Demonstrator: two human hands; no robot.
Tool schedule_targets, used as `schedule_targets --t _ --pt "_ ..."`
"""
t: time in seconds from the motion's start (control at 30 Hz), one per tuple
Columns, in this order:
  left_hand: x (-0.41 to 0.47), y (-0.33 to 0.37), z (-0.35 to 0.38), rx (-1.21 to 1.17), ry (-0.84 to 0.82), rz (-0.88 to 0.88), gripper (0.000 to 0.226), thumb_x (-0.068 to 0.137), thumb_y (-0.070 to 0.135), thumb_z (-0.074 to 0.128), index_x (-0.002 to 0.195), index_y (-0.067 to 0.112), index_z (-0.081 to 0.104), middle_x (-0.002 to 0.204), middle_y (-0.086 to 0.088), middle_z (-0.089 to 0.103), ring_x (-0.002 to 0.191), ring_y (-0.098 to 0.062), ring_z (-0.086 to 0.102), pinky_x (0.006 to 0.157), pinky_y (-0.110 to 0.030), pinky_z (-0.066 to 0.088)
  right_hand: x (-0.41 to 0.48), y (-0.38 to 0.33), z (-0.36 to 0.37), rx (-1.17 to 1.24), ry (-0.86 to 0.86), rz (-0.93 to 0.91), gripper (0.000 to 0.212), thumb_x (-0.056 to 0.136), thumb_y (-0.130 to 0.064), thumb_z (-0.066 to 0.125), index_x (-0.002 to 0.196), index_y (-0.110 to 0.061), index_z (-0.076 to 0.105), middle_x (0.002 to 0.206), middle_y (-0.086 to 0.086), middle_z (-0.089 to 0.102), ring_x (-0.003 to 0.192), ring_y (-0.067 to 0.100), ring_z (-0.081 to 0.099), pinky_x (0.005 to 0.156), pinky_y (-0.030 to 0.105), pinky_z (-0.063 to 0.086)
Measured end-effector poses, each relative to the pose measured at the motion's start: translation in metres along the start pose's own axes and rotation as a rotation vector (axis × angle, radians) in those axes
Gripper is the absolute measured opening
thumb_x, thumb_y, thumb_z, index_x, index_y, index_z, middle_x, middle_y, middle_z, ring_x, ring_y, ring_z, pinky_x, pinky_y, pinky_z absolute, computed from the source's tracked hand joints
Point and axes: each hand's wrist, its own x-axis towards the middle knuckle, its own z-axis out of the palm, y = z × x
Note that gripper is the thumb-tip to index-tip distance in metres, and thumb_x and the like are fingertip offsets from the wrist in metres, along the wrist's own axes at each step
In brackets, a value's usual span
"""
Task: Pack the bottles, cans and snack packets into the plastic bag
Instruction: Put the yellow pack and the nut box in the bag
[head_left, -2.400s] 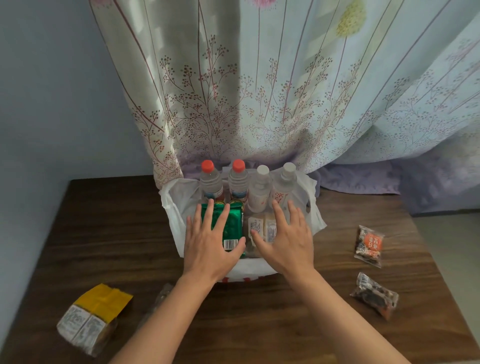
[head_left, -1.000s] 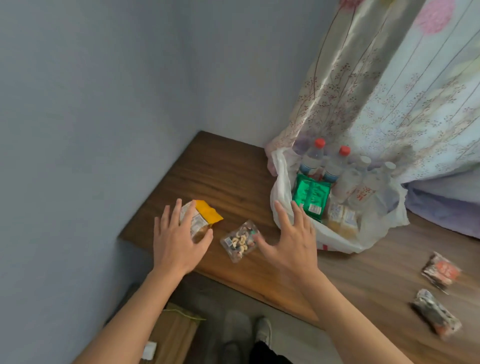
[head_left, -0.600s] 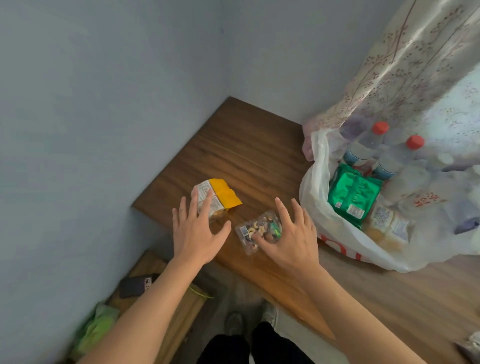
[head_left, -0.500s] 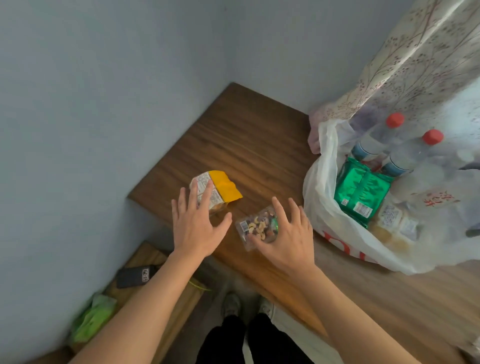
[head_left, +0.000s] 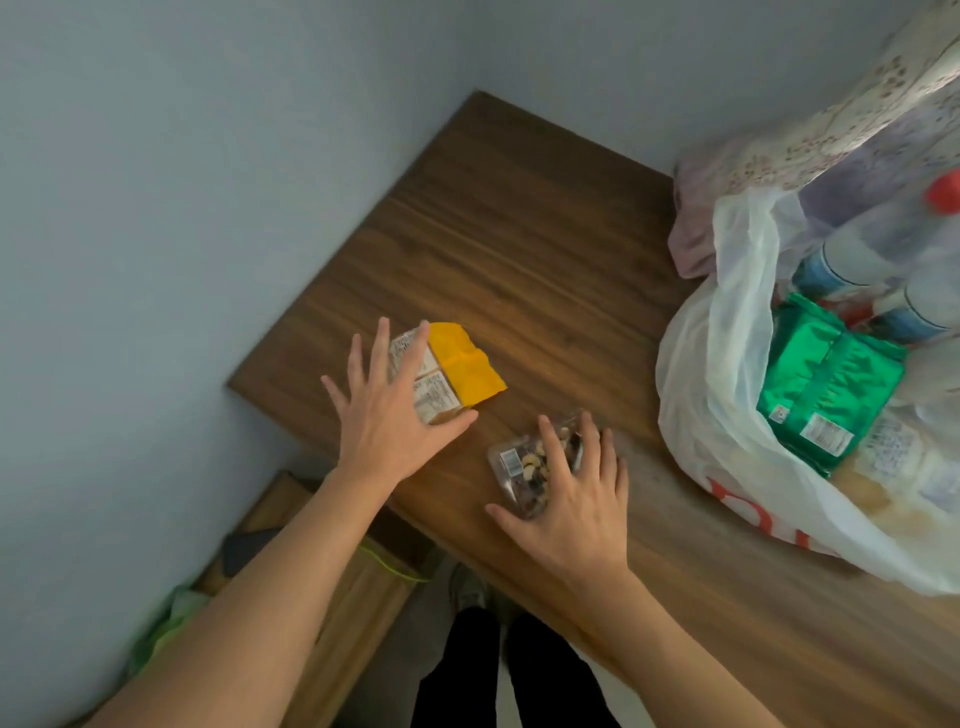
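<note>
**A:** ok so big picture: wooden table (head_left: 519, 234) jammed into the corner, with a white plastic bag (head_left: 727, 452) slumped open at the right end. It's got bottles (head_left: 852, 254) standing at the back and a green packet (head_left: 826, 384) lying in front of them. Two snack packets sit out at the left end, well apart from the bag.

**B:** what's gonna go wrong, you reckon?

**A:** honestly, the edge. The clear nut packet (head_left: 519, 467) is close to the table's front edge and that film looks slick. If the right hand (head_left: 571, 499) just presses and drags instead of closing round it, I could see it skating off onto the floor. Same goes for the yellow packet (head_left: 462, 364), though that one's further in. The bag also looks floppy, so dropping two things in at once might fold the mouth shut or knock a bottle.

**B:** are the hands actually holding anything?

**A:** doesn't look like it. The left hand (head_left: 389, 415) is flat, fingers (head_left: 382, 353) spread across the white label end of the yellow packet. The yellow end pokes out to the right and the thumb sits by its near corner. The right fingers (head_left: 589, 447) are spread too, draped over the nut packet, which peeks out on the thumb side. That thumb is stretched wide, not closed in. Can't tell if it touches the packet.
</note>
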Motion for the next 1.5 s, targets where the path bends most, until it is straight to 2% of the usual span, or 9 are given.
schedule_targets --t 0.13,0.2,0.3,0.43,0.53,0.67,0.8,1.1,1.5 --pt "0.007 -0.005 0.007 -0.038 0.031 0.053 0.116 0.064 0.093 0.053 0.161 0.047 0.008 0.168 -0.008 0.011 0.151 -0.041 0.019 0.114 -0.071 0.029 0.0 0.001 0.008 -0.011 0.03 0.001 0.109 0.07 -0.088 0.053 0.162 -0.04 0.019 0.169 0.014 0.012 0.154 0.043 0.016 0.122 0.061 0.023" --pt "0.008 -0.006 0.012 -0.092 0.05 0.083 0.113 0.068 0.08 0.067 0.161 0.044 0.014 0.163 -0.011 0.017 0.146 -0.038 0.027 0.11 -0.061 0.04 0.002 0.001 0.009 0.005 0.056 -0.002 0.102 0.073 -0.081 0.058 0.16 -0.037 0.028 0.167 0.015 0.018 0.152 0.042 0.021 0.119 0.061 0.029" --pt "0.009 -0.006 0.02 -0.161 0.077 0.1 0.111 0.069 0.058 0.081 0.159 0.043 0.018 0.156 -0.011 0.02 0.138 -0.035 0.029 0.106 -0.052 0.047 0.005 -0.001 0.008 0.028 0.093 -0.006 0.093 0.073 -0.072 0.064 0.153 -0.033 0.042 0.163 0.014 0.029 0.146 0.04 0.029 0.113 0.06 0.035" --pt "0.01 -0.005 0.024 -0.214 0.094 0.082 0.107 0.07 0.044 0.083 0.157 0.044 0.022 0.15 -0.008 0.022 0.135 -0.032 0.029 0.1 -0.051 0.051 0.009 -0.004 0.005 0.068 0.117 0.026 0.081 0.067 -0.062 0.071 0.14 -0.03 0.055 0.153 0.011 0.04 0.136 0.037 0.037 0.106 0.06 0.038" --pt "0.009 -0.005 0.022 -0.264 0.111 0.073 0.101 0.073 0.041 0.085 0.155 0.041 0.026 0.146 -0.005 0.026 0.133 -0.028 0.031 0.096 -0.044 0.053 0.011 -0.006 0.003 0.087 0.096 0.035 0.076 0.066 -0.055 0.078 0.134 -0.028 0.058 0.147 0.01 0.043 0.133 0.036 0.039 0.106 0.059 0.037" --pt "0.002 -0.007 0.015 -0.3 0.119 0.075 0.097 0.075 0.039 0.086 0.154 0.039 0.031 0.144 -0.002 0.027 0.132 -0.025 0.033 0.092 -0.037 0.052 0.012 -0.009 -0.004 0.117 0.103 0.023 0.075 0.068 -0.05 0.081 0.135 -0.027 0.057 0.146 0.008 0.042 0.133 0.032 0.038 0.107 0.055 0.036" --pt "-0.003 -0.004 -0.002 -0.299 0.148 0.095 0.096 0.074 0.04 0.088 0.153 0.037 0.034 0.143 -0.004 0.029 0.132 -0.025 0.034 0.089 -0.029 0.044 0.011 -0.015 -0.018 0.123 0.145 -0.006 0.076 0.068 -0.052 0.079 0.136 -0.026 0.056 0.145 0.007 0.042 0.134 0.031 0.037 0.107 0.053 0.035" --pt "-0.013 0.031 -0.064 -0.313 0.236 0.181 0.102 0.07 0.038 0.092 0.155 0.035 0.035 0.143 -0.004 0.031 0.131 -0.026 0.036 0.089 -0.034 0.047 -0.006 -0.023 -0.078 0.148 0.352 0.001 0.074 0.067 -0.063 0.064 0.133 -0.034 0.051 0.142 0.001 0.04 0.132 0.026 0.038 0.105 0.048 0.037" --pt "-0.002 0.147 -0.144 -0.392 0.256 0.478 0.1 0.071 0.042 0.091 0.153 0.037 0.034 0.144 -0.006 0.033 0.131 -0.025 0.037 0.091 -0.041 0.055 -0.064 0.047 -0.179 0.076 0.632 0.244 0.075 0.065 -0.06 0.069 0.131 -0.028 0.058 0.138 0.003 0.044 0.127 0.031 0.042 0.099 0.051 0.041"
